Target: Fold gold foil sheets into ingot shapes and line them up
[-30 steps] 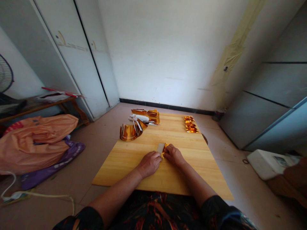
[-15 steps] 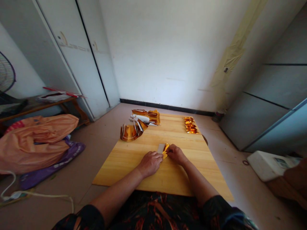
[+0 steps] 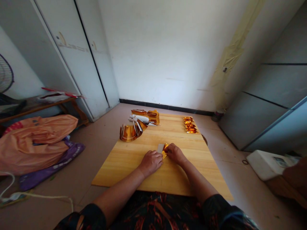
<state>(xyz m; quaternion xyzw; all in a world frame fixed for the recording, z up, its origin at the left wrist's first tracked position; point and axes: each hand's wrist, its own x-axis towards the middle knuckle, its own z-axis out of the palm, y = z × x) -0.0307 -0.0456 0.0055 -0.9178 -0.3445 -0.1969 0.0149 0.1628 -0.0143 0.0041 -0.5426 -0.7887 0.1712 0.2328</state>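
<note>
A small sheet of gold foil paper (image 3: 164, 154) with a pale grey backing lies on the wooden table (image 3: 134, 166), between my two hands. My left hand (image 3: 151, 162) presses on its left side, fingers together at the paper's edge. At the right edge, my right hand (image 3: 175, 153) pinches the gold part, which looks curled or folded over. The fingertips partly hide the paper. Several folded gold foil pieces (image 3: 190, 125) lie in a row at the table's far right. Curved gold sheets (image 3: 129, 132) rest at the left edge.
Behind the curved sheets sits a stack of gold foil paper (image 3: 153, 117) with a white roll-like bundle (image 3: 139, 118). Orange cloth or bag (image 3: 35, 140) and a purple bag (image 3: 51, 166) lie on the floor at left. A white box (image 3: 265, 164) stands at right.
My right fingers have shifted slightly on the gold edge, and less of the gold shows. My left hand stays nearly in place. The view has moved very slightly.
</note>
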